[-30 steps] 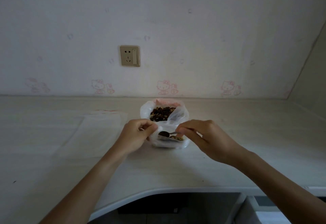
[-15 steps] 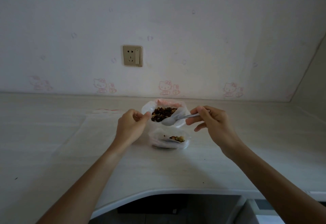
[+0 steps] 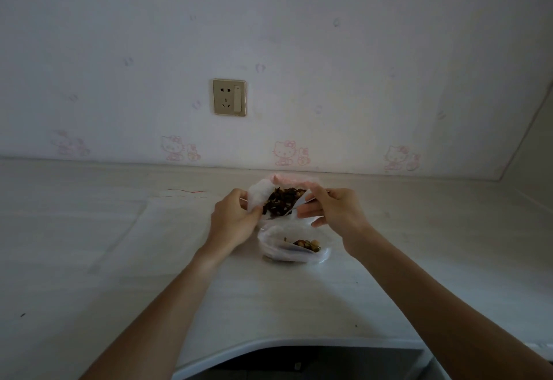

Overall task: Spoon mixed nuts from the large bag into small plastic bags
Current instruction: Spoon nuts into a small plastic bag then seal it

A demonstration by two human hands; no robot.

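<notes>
Nearest on the counter [image 3: 299, 296]: small bag [image 3: 294, 246], mouth open, a few nuts [image 3: 308, 244] inside, no hand on it. Just behind, touching it, big bag [image 3: 281, 200] w/ dark nut mix. L hand [image 3: 235, 219] fingers curled, pinching big bag's left rim. R hand [image 3: 335, 207] fingers together on the spoon [image 3: 294, 206], which reaches into the big bag; bowl mostly hidden. Flat empty bags [image 3: 143, 218] lie to the left. Wall socket [image 3: 229, 97] at back.

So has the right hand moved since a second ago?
Yes. The right hand has gone from the small bag up and away from the person to the large bag, nearer the wall socket.
</notes>
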